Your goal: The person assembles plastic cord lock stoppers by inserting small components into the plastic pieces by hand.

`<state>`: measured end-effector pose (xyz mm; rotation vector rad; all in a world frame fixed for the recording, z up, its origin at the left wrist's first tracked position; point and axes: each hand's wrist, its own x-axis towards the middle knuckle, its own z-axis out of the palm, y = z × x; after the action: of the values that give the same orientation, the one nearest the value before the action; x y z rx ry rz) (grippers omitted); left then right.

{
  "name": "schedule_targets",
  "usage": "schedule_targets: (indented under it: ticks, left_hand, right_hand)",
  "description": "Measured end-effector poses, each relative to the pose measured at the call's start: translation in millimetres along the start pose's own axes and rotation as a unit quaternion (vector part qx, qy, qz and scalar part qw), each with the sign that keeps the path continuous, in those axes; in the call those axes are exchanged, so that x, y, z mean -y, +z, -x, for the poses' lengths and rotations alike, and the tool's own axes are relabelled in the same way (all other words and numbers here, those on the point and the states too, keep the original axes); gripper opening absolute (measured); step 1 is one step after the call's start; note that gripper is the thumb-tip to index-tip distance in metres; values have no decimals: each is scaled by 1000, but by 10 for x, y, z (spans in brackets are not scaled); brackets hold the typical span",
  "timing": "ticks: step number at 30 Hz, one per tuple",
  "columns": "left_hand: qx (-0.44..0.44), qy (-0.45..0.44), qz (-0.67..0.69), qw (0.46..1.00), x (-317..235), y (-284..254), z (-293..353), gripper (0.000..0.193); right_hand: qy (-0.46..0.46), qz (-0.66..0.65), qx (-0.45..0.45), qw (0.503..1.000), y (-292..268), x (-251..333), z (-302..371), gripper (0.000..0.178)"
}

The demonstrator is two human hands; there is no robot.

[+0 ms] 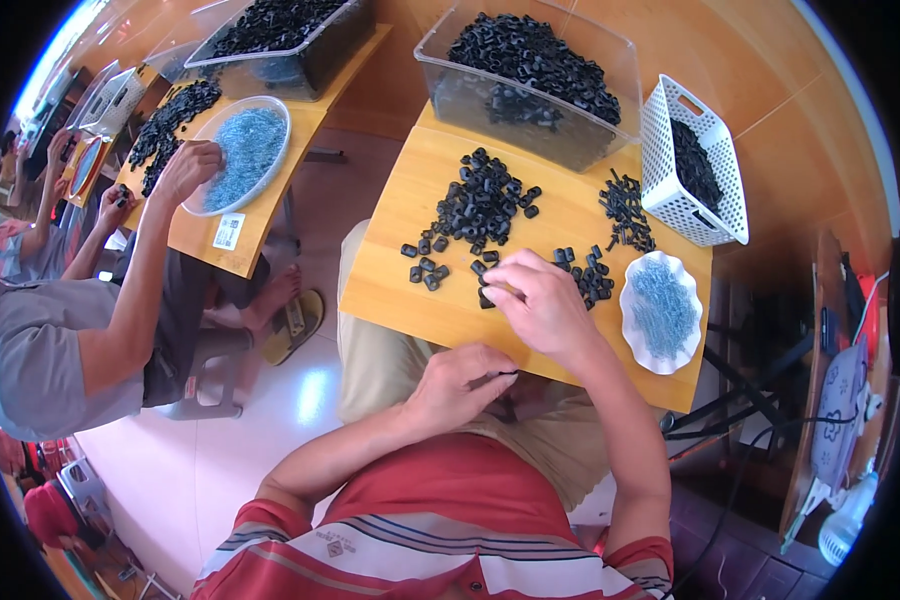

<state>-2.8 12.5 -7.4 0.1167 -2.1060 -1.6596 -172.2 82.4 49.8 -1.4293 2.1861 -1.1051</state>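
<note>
My left hand (460, 384) is closed in a pinch just off the table's near edge. A small dark piece shows at its fingertips; its shape is mostly hidden. Over the front of the wooden table, my right hand (538, 300) has its fingers bent together, and a small black plastic part (486, 298) lies right at their tips. I cannot make out whether the fingers grip it. Just beyond is a heap of short black plastic parts (482, 200). A smaller group of black parts (598, 284) sits to the right of my right hand.
A white scalloped dish (627, 325) holds fine bluish clear pieces. Thin black parts (625, 212) lie near a white perforated basket (725, 215). A clear bin (530, 140) of black parts stands at the back. Leftward, a co-worker (60, 330) works at another table (205, 240).
</note>
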Motion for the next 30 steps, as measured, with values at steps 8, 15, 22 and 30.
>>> schedule_targets:
  ticks: [8,15,22,30]
  left_hand:
    - [-39,-7,6,999,41,-112,83,16]
    - [-48,-21,34,998,58,-196,89,17]
    - [-50,-26,50,997,58,-248,57,14]
    - [-62,-32,66,995,61,-267,43,14]
  right_hand:
    - [-82,184,41,979,331,1,-656,20]
    - [-66,265,140,952,434,124,-958,25]
    - [-48,254,153,954,464,82,-1012,19]
    - [-30,262,171,949,446,144,-1010,19]
